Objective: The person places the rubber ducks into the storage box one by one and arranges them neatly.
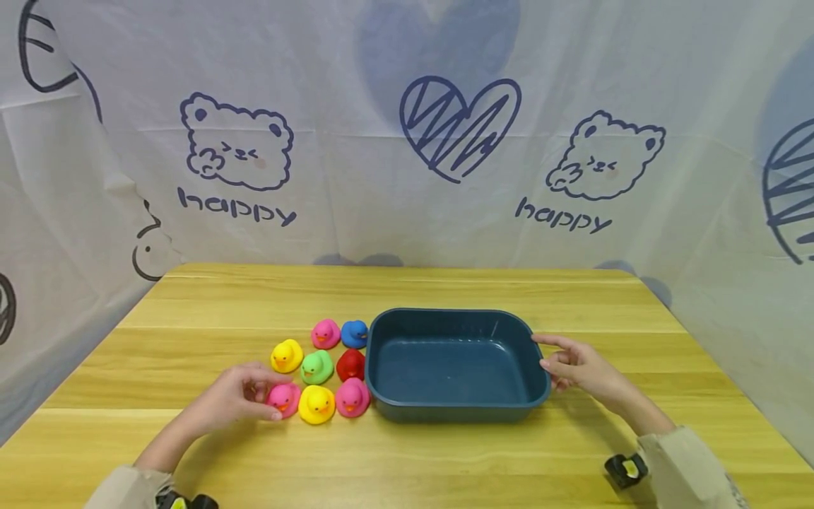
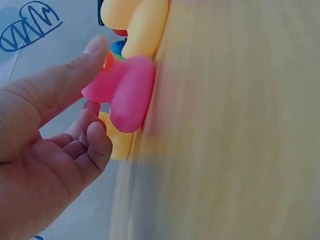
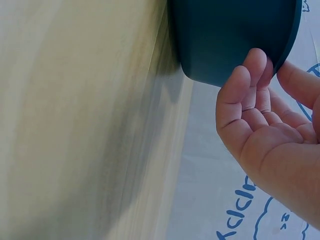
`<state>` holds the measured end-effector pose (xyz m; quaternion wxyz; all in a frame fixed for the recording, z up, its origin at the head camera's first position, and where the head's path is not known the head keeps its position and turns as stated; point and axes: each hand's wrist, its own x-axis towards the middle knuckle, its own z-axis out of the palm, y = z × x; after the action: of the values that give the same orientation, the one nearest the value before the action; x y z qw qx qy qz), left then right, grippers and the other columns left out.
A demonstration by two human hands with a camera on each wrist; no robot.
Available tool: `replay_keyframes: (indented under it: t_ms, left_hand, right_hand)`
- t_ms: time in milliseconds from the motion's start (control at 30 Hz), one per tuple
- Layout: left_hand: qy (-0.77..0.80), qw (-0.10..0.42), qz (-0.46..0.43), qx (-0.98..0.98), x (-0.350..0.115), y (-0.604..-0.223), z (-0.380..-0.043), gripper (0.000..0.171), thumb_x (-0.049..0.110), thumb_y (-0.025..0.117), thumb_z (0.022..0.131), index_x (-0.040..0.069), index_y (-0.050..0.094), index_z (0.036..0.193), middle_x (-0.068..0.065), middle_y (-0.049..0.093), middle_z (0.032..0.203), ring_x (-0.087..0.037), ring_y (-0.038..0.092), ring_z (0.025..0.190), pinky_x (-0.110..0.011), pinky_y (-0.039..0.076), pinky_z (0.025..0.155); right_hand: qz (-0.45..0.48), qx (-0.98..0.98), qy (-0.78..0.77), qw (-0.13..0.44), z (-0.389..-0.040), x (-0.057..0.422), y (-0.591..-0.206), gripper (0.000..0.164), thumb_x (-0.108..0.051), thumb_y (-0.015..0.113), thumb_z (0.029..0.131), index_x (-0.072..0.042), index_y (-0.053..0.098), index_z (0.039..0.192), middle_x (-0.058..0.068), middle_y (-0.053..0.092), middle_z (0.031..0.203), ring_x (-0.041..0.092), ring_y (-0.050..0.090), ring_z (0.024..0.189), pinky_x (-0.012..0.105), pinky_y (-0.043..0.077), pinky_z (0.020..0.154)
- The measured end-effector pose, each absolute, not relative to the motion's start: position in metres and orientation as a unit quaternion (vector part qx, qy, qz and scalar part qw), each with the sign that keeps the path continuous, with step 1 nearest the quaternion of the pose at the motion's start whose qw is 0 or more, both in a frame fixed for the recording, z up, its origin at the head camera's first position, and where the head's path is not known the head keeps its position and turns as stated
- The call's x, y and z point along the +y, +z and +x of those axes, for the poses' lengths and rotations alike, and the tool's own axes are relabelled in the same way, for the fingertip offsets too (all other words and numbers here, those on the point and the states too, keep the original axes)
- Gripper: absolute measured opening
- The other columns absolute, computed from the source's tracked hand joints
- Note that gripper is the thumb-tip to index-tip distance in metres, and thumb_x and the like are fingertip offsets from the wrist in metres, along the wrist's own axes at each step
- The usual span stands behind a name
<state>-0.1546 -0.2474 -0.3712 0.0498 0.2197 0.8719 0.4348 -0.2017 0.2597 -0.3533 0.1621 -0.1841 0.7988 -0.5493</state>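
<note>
The left hand curls around a pink duck toward the surface's left edge: probably light, soft, best pinched mid-body; the right hand, fingers relaxed, touches the tub.

Behind the table, yellowish wood with crosswise grain, a white cloth. Hangs in creases; shows, in dark blue line, a hatched heart between a left bear and a right bear, with "happy" lettering under each. Also carries a solid pale blue heart at the top and part of a hatched shape at far right.
</note>
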Motion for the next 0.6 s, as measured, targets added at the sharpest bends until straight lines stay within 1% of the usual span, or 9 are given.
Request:
replay_keyframes:
  t_ms: [200,367,467,600]
  left_hand:
    - [0.441,0.077,0.211,0.869,-0.2487,-0.3718,-0.1568,0.044,0.015,0.074,0.072,-0.006,0.061,0.108,-0.003,0.053,0.075,-0.010,0.042,0.063,-0.021,0.037,0.052]
    - [0.440,0.074,0.207,0.871,-0.2483,-0.3707,-0.1570,0.037,0.015,0.072,0.073,-0.004,0.063,0.104,-0.003,0.055,0.075,-0.009,0.042,0.062,-0.020,0.036,0.052]
    - [0.431,0.057,0.212,0.875,-0.2497,-0.3701,-0.1570,0.035,0.016,0.073,0.073,-0.003,0.065,0.102,-0.002,0.055,0.076,-0.009,0.042,0.062,-0.021,0.037,0.052]
    - [0.414,0.002,0.234,0.880,-0.2509,-0.3670,-0.1573,0.032,0.016,0.075,0.071,-0.003,0.067,0.096,0.002,0.055,0.076,-0.008,0.043,0.064,-0.022,0.038,0.053]
  right_hand:
    - [-0.181,0.801,-0.547,0.164,-0.2013,0.2597,-0.3524,0.056,-0.010,0.050,0.092,0.011,0.022,0.135,0.005,0.052,0.072,0.018,0.052,0.061,0.030,0.046,0.056]
    - [-0.179,0.801,-0.547,0.164,-0.2013,0.2597,-0.3522,0.056,-0.010,0.050,0.091,0.011,0.022,0.135,0.005,0.051,0.071,0.018,0.052,0.061,0.031,0.047,0.056]
    - [-0.178,0.801,-0.548,0.164,-0.2013,0.2599,-0.3525,0.056,-0.010,0.050,0.091,0.011,0.022,0.135,0.005,0.051,0.071,0.019,0.052,0.061,0.031,0.047,0.056]
    - [-0.177,0.801,-0.548,0.164,-0.2012,0.2598,-0.3523,0.056,-0.010,0.050,0.091,0.011,0.022,0.135,0.005,0.051,0.071,0.018,0.052,0.062,0.031,0.047,0.057]
